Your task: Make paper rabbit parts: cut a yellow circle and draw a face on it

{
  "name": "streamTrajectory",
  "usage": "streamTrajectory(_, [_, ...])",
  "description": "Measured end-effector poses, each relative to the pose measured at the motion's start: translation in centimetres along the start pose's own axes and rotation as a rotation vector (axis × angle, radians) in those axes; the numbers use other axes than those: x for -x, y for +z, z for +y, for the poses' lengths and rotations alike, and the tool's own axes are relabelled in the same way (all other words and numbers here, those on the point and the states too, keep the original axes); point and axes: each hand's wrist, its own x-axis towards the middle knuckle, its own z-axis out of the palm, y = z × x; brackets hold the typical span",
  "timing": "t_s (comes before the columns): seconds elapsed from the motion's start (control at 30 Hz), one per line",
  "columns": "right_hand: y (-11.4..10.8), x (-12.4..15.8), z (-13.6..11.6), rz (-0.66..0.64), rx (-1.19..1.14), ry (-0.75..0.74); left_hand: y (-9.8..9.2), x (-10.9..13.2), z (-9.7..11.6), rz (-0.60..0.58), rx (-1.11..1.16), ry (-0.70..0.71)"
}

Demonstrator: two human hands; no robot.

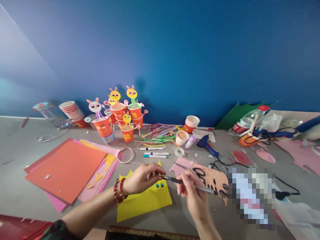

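Over the yellow paper, my right hand point(192, 191) grips a pen point(177, 180) with a clear barrel and a black grip, its front end pointing left. At that end my left hand point(142, 180) is closed in a pinch on a small dark piece that looks like the pen cap; my fingers partly hide it. Below lies a sheet of yellow paper point(142, 206) with a cut upper edge. Two blue-green eyes and a small face point(160, 186) are drawn on it. Black-handled scissors point(198, 172) lie on pink paper behind my right hand.
Orange and pink sheets point(67, 170) lie left. Paper cups with rabbit figures point(102, 126) stand behind, beside pipe cleaners point(160, 135). Markers point(155, 156), tape rolls point(125, 155) and a blue glue gun point(208, 145) with its cord lie across the middle. A bottle point(247, 121) stands right.
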Motion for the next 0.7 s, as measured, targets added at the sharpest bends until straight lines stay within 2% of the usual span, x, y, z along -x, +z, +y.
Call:
streamTrajectory(0.1, [0.3,0.3,0.0,-0.059,0.054,0.012,0.4,0.4,0.6,-0.011,0.038,0.011])
streamTrajectory(0.23, [0.5,0.7,0.3,-0.113,0.014,-0.002,0.7,1.1,1.1,-0.016,0.103,0.015])
streamTrajectory(0.3, [0.6,1.0,0.6,-0.136,-0.019,-0.034,0.7,1.4,1.3,-0.074,0.095,-0.015])
streamTrajectory(0.43, [1.0,2.2,1.7,-0.115,-0.124,-0.012,0.8,2.5,2.1,-0.221,0.016,-0.074])
streamTrajectory(0.7, [1.7,4.4,2.7,-0.123,-0.219,0.023,2.3,4.8,4.2,-0.248,0.018,-0.222])
